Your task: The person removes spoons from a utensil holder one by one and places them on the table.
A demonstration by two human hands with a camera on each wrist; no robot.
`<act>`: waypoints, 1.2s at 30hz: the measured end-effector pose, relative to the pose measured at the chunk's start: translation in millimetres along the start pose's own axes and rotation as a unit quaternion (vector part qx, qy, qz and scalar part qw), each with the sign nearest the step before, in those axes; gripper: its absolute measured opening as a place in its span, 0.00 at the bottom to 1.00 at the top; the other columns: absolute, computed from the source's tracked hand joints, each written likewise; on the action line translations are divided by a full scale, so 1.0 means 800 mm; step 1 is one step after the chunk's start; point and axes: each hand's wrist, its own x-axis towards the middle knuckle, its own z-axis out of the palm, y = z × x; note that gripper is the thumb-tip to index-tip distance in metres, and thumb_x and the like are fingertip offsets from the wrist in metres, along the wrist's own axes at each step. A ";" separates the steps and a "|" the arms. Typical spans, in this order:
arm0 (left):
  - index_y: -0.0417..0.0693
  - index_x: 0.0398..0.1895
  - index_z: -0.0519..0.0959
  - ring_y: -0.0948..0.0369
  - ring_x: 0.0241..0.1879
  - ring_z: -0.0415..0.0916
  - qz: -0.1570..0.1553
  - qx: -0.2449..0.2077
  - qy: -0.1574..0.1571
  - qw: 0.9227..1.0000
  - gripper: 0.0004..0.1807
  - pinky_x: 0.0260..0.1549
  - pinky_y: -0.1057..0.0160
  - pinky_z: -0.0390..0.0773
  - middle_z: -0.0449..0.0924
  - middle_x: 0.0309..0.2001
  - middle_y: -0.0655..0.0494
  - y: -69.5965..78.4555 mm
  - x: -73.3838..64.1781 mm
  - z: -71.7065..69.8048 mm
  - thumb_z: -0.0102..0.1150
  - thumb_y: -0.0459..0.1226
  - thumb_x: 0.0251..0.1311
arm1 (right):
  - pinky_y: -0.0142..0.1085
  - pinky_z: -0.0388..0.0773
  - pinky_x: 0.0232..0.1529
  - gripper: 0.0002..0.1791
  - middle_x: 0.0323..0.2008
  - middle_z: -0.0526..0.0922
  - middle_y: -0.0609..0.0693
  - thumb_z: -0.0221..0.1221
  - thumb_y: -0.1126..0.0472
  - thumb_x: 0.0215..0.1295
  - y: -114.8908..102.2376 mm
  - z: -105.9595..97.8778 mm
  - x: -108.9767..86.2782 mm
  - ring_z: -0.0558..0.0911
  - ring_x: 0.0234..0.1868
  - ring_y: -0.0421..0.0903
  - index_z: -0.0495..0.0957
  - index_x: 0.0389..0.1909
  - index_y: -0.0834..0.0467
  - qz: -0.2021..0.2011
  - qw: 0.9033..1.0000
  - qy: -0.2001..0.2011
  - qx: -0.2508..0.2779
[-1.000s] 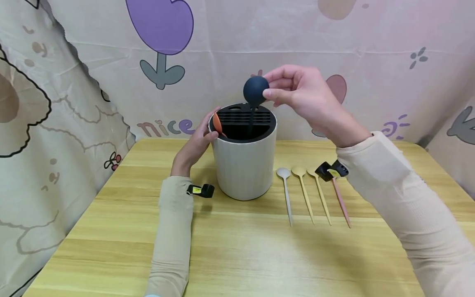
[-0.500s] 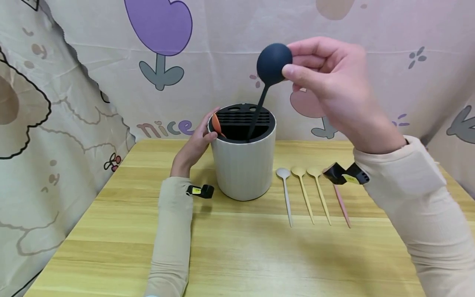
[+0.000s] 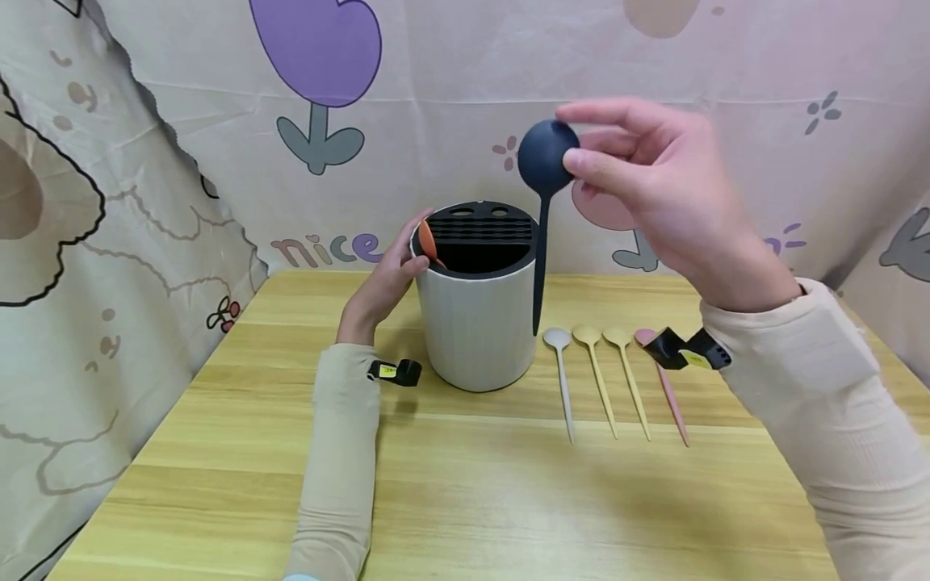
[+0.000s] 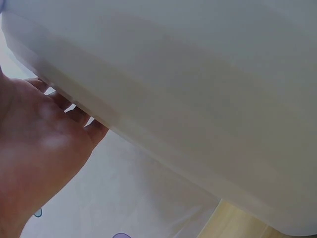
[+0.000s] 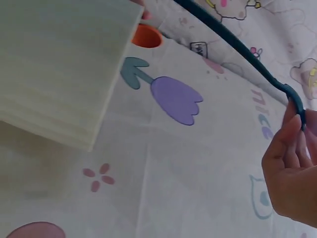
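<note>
My right hand (image 3: 654, 173) pinches a dark blue spoon (image 3: 546, 157) by the edge of its round bowl, between thumb and fingers. The spoon's handle points down, beside the right side of a white utensil holder (image 3: 479, 331) with a black slotted top. In the right wrist view the spoon's thin handle (image 5: 237, 44) runs up and left from the hand. My left hand (image 3: 385, 278) holds the holder near its upper left rim, thumb at the front. In the left wrist view its fingers lie against the holder's wall (image 4: 173, 89). An orange spoon (image 3: 428, 242) leans inside the holder's front opening.
Right of the holder, a grey spoon (image 3: 558, 339), two yellow spoons (image 3: 588, 335) and a pink spoon (image 3: 672, 403) lie in a row on the wooden table (image 3: 465, 500). A printed cloth (image 3: 450, 73) hangs behind the table.
The right hand has drawn the dark blue spoon up out of the holder's opening and to the right, then slightly lower, outside it. The left hand has stayed on the holder.
</note>
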 end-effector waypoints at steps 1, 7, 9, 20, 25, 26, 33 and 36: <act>0.50 0.77 0.44 0.50 0.65 0.57 0.001 -0.003 -0.001 1.000 0.70 0.68 0.45 0.49 0.54 0.70 0.42 0.000 0.000 0.000 0.63 0.74 0.34 | 0.31 0.81 0.37 0.19 0.37 0.84 0.61 0.66 0.73 0.56 0.003 -0.001 -0.001 0.80 0.30 0.48 0.82 0.50 0.64 0.013 1.000 0.001 -0.001; 0.48 0.77 0.43 0.52 0.65 0.57 0.007 -0.011 -0.005 1.000 0.71 0.69 0.49 0.49 0.55 0.70 0.42 -0.001 0.001 0.000 0.64 0.73 0.35 | 0.31 0.79 0.43 0.19 0.36 0.85 0.57 0.67 0.77 0.53 0.022 -0.009 -0.009 0.84 0.35 0.46 0.83 0.48 0.64 0.044 0.999 0.010 -0.001; 0.48 0.77 0.43 0.51 0.66 0.56 0.006 -0.010 -0.006 1.000 0.71 0.69 0.49 0.49 0.54 0.70 0.41 -0.001 0.001 0.000 0.64 0.73 0.35 | 0.31 0.78 0.43 0.21 0.36 0.85 0.56 0.66 0.79 0.51 0.028 -0.013 -0.012 0.84 0.35 0.45 0.83 0.47 0.64 0.046 0.999 0.010 -0.005; 0.48 0.77 0.43 0.51 0.64 0.58 0.004 -0.003 -0.004 1.000 0.71 0.68 0.47 0.51 0.54 0.70 0.42 0.000 0.000 0.000 0.63 0.74 0.34 | 0.33 0.79 0.45 0.26 0.34 0.87 0.56 0.65 0.81 0.51 0.065 -0.035 -0.032 0.85 0.38 0.46 0.83 0.51 0.59 0.108 0.993 -0.048 -0.020; 0.47 0.77 0.43 0.50 0.65 0.57 0.005 -0.004 -0.008 1.000 0.72 0.68 0.47 0.51 0.53 0.70 0.41 0.000 0.001 0.001 0.64 0.74 0.34 | 0.32 0.79 0.44 0.25 0.33 0.87 0.53 0.64 0.81 0.52 0.084 -0.048 -0.038 0.85 0.36 0.43 0.84 0.50 0.57 0.123 0.990 -0.061 -0.019; 0.47 0.77 0.43 0.51 0.65 0.57 0.004 -0.004 -0.008 1.000 0.72 0.68 0.48 0.51 0.54 0.70 0.41 0.000 0.001 0.001 0.64 0.74 0.34 | 0.32 0.79 0.44 0.25 0.33 0.86 0.52 0.64 0.81 0.52 0.088 -0.051 -0.039 0.84 0.36 0.43 0.84 0.49 0.56 0.127 0.990 -0.062 -0.022; 0.46 0.77 0.43 0.51 0.65 0.57 0.011 -0.006 -0.006 1.000 0.72 0.68 0.49 0.51 0.54 0.70 0.41 -0.001 0.002 0.000 0.64 0.74 0.34 | 0.31 0.77 0.46 0.26 0.36 0.86 0.52 0.66 0.76 0.54 0.112 -0.068 -0.054 0.83 0.40 0.43 0.80 0.55 0.58 0.161 0.984 -0.055 -0.049; 0.45 0.77 0.43 0.52 0.65 0.57 0.013 -0.010 -0.006 1.000 0.72 0.68 0.50 0.51 0.54 0.70 0.41 -0.002 0.002 0.000 0.64 0.73 0.35 | 0.30 0.76 0.48 0.27 0.36 0.86 0.51 0.66 0.75 0.55 0.123 -0.073 -0.058 0.83 0.40 0.43 0.78 0.57 0.60 0.168 0.983 -0.048 -0.056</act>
